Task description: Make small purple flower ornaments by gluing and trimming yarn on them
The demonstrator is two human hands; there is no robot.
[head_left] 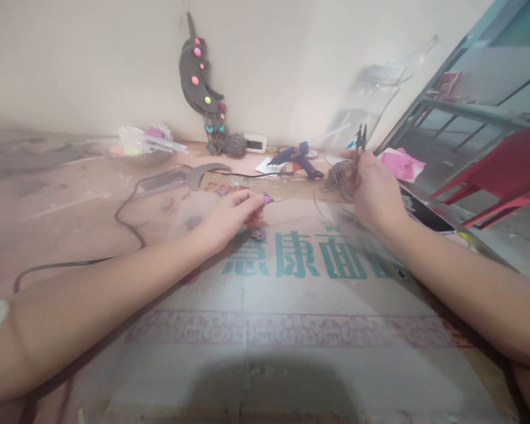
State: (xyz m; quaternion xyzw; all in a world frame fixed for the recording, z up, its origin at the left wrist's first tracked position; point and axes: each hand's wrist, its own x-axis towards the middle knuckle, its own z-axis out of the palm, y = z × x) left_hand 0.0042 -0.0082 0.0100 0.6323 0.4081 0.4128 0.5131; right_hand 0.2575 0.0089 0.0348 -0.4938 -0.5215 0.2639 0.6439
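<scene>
My left hand (245,212) is closed, its thumb and fingertips pinching a small purple piece (267,199). A thin pale strand seems to trail from that piece to the right. Just below the fingers lies a small grey-and-purple piece (258,235) on the printed sheet (291,330). Farther right, my right hand (373,188) is raised and wrapped round dark scissors (361,140), whose pointed blades stick up with the tips slightly apart. The handles are hidden in my fingers. A ball of grey yarn (337,175) sits beside the right hand.
Along the wall are a blue glue gun (294,159), another yarn ball (236,145), a small white digital display (255,143) and a clear jar (371,106). A decorated grey crescent (196,76) hangs above. A black cord (119,218) crosses the left side. A phone (426,212) lies right.
</scene>
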